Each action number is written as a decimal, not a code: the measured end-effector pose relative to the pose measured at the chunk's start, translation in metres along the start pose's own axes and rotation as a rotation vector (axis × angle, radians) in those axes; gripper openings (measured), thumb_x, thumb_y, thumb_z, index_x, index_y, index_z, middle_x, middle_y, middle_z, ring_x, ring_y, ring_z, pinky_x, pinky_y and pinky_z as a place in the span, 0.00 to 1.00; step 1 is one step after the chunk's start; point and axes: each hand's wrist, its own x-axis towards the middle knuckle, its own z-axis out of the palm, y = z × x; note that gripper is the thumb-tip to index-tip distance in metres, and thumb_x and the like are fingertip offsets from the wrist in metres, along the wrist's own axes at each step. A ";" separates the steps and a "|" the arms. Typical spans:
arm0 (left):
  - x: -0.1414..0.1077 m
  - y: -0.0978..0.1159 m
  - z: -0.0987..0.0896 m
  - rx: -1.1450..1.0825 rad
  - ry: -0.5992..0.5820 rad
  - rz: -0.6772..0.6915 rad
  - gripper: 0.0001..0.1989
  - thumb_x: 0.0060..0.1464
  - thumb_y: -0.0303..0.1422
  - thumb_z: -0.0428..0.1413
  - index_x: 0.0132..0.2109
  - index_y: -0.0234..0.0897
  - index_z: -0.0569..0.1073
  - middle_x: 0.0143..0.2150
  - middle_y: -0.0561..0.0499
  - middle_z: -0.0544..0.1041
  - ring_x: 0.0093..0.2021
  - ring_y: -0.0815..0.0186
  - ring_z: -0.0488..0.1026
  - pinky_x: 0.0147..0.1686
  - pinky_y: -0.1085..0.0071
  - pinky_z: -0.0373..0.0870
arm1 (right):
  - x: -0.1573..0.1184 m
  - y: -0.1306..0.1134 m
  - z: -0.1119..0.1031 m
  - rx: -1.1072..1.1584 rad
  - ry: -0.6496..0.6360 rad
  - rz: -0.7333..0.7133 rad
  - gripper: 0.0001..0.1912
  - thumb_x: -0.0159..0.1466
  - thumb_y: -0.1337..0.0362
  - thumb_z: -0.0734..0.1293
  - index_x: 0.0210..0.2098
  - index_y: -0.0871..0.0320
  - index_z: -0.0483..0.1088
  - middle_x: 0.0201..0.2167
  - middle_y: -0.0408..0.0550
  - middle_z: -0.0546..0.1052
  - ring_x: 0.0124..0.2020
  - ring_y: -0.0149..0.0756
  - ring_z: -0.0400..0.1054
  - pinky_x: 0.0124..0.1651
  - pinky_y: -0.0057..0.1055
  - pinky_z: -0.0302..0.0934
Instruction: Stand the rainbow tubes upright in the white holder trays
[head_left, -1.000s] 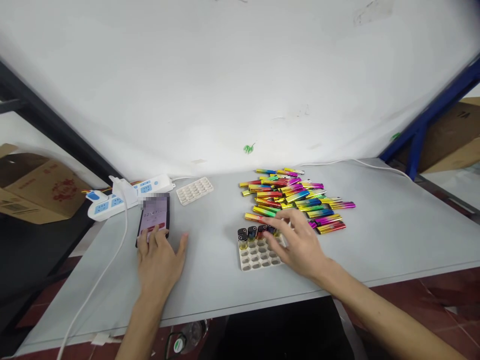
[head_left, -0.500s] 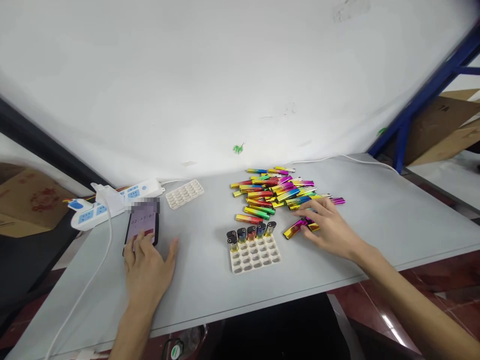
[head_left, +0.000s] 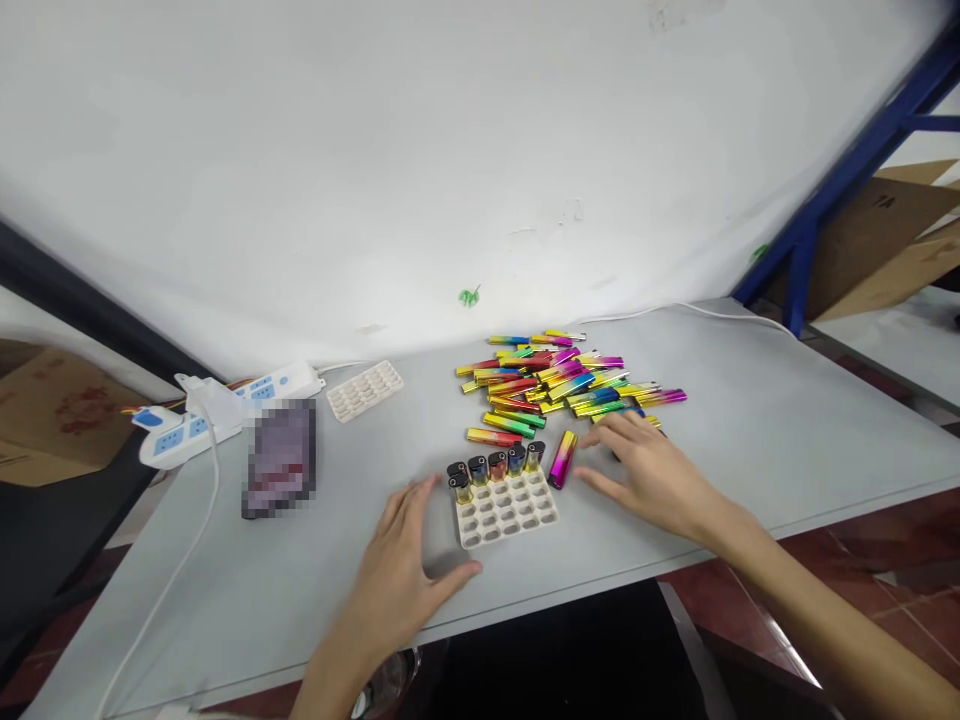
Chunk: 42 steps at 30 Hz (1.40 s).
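Observation:
A white tray (head_left: pixel 506 525) with rows of oval slots sits near the front of the table. Several lighters (head_left: pixel 496 466) with black tops stand upright along its back and left slots. My left hand (head_left: pixel 401 565) is just left of the tray, thumb and fingers spread, holding nothing. A yellow-to-magenta lighter (head_left: pixel 562 460) lies flat off the tray's right side. Close to its right is my right hand (head_left: pixel 645 475), fingers apart around no lighter; a dark object under its palm is mostly hidden. Behind lies a heap of shiny multicoloured lighters (head_left: pixel 555 380).
A second slotted white tray (head_left: pixel 365 391) lies at the back left. Left of it are a blurred-out phone (head_left: pixel 281 460) and a power strip (head_left: pixel 277 385) with plugs. A white cable (head_left: pixel 191 550) runs down the table's left side. Cardboard boxes (head_left: pixel 877 235) are beyond the blue frame.
My left hand has left the phone and come right to the tray. The yellow-magenta lighter has turned and shifted left, nearer the tray; my right hand is now beside it.

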 end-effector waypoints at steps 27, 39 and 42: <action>0.020 0.020 0.010 -0.227 -0.052 -0.098 0.60 0.42 0.45 0.69 0.73 0.45 0.42 0.64 0.41 0.63 0.62 0.48 0.68 0.59 0.51 0.69 | 0.017 -0.115 0.067 0.284 0.140 0.101 0.15 0.64 0.64 0.72 0.48 0.54 0.66 0.38 0.48 0.82 0.35 0.41 0.79 0.31 0.32 0.70; 0.024 0.009 -0.014 -0.314 -0.205 -0.092 0.64 0.39 0.42 0.72 0.74 0.45 0.41 0.69 0.40 0.60 0.69 0.47 0.59 0.66 0.49 0.60 | 0.028 -0.128 0.042 -0.140 0.097 0.024 0.10 0.59 0.65 0.75 0.31 0.58 0.69 0.21 0.43 0.77 0.19 0.36 0.72 0.21 0.31 0.48; 0.042 -0.007 -0.043 -0.384 -0.365 0.052 0.39 0.55 0.38 0.62 0.70 0.51 0.55 0.70 0.49 0.62 0.69 0.55 0.62 0.66 0.56 0.61 | 0.023 -0.108 0.027 -0.057 0.192 -0.015 0.14 0.64 0.58 0.72 0.27 0.57 0.68 0.19 0.40 0.75 0.18 0.31 0.68 0.22 0.30 0.48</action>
